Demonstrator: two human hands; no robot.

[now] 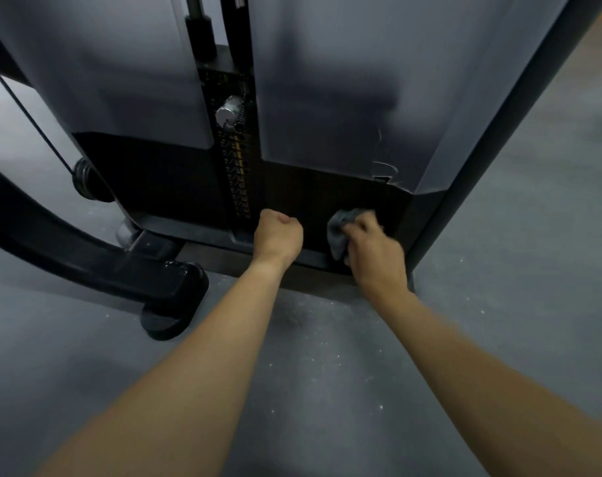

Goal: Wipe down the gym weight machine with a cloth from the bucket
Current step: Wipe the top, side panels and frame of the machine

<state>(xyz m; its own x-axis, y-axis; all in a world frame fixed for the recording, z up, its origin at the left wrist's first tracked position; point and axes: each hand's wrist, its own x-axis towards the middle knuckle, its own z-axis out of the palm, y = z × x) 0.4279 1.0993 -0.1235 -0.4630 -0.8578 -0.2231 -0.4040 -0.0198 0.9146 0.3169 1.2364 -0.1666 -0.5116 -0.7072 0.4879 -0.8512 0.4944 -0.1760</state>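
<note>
The weight machine (327, 98) stands in front of me, with grey shrouds above a dark lower panel (310, 194). A crumpled grey cloth (339, 230) is pressed against that dark panel near its lower right corner. My right hand (373, 249) grips the cloth, its fingers curled over it. Beside it, my left hand (279, 235) is balled into a fist holding nothing, close to the panel next to the weight stack slot (239, 173). No bucket shows.
A silver selector pin (228, 113) sits in the slot. The black frame leg (86, 242) with a rounded foot (170, 313) juts out on the left. A cable and pulley (84, 179) lie left. The right shroud is cracked (385, 173). Grey speckled floor (310, 373) lies below.
</note>
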